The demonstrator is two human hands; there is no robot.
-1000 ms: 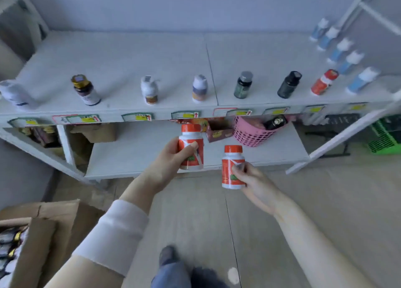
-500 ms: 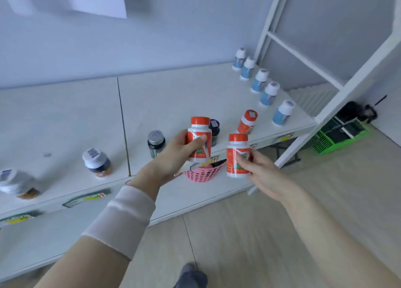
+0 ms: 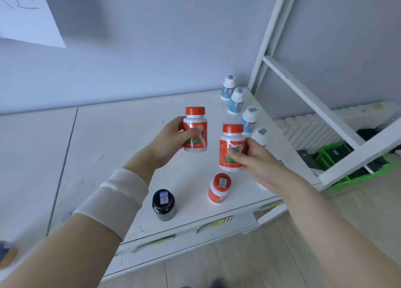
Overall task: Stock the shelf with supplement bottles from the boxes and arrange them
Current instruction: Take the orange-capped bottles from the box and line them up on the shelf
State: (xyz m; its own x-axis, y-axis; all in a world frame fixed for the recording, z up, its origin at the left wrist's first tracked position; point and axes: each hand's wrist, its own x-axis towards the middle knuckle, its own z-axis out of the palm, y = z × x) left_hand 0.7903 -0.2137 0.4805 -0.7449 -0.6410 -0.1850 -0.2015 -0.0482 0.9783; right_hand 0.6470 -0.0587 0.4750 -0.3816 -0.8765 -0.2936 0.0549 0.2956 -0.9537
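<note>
My left hand (image 3: 171, 139) grips an upright orange-capped supplement bottle (image 3: 196, 122) above the white shelf top (image 3: 121, 140). My right hand (image 3: 253, 159) holds a second orange-capped bottle (image 3: 230, 140) a little lower and to the right. Just below it a third orange bottle (image 3: 218, 190) stands on the shelf near the front edge, with a black bottle (image 3: 164, 205) to its left. A row of several white-and-blue bottles (image 3: 236, 100) runs along the shelf's right side toward the wall.
A white slanted frame (image 3: 303, 92) rises at the shelf's right end. A green crate (image 3: 332, 155) sits on the floor behind it. Yellow price tags (image 3: 217, 223) line the shelf's front edge. A paper sheet (image 3: 26, 16) hangs on the wall at upper left.
Both hands have carried their orange bottles up and forward over the shelf top, toward its right end. The view has closed in on the standing orange bottle and the black one.
</note>
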